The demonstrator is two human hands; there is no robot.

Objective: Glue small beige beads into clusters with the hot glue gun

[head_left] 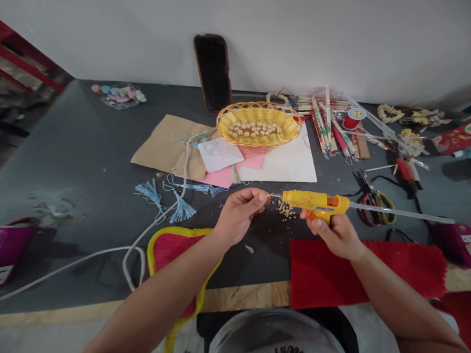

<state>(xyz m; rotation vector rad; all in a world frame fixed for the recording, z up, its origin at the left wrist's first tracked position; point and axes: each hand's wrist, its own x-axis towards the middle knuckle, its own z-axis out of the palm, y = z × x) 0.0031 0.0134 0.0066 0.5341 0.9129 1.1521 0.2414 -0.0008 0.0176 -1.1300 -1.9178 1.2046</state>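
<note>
Right hand (pixel 336 235): our fingers grip the glue gun (pixel 307 199).
Left hand (pixel 241 213): we pinch fingers closed beside the nozzle (pixel 276 195); anything held is too small to tell.
Beads (pixel 285 210): on the surface (pixel 257 269), between both hands' fingers.

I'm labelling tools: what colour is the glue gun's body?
The glue gun has a yellow body, best seen in the head view.
</note>
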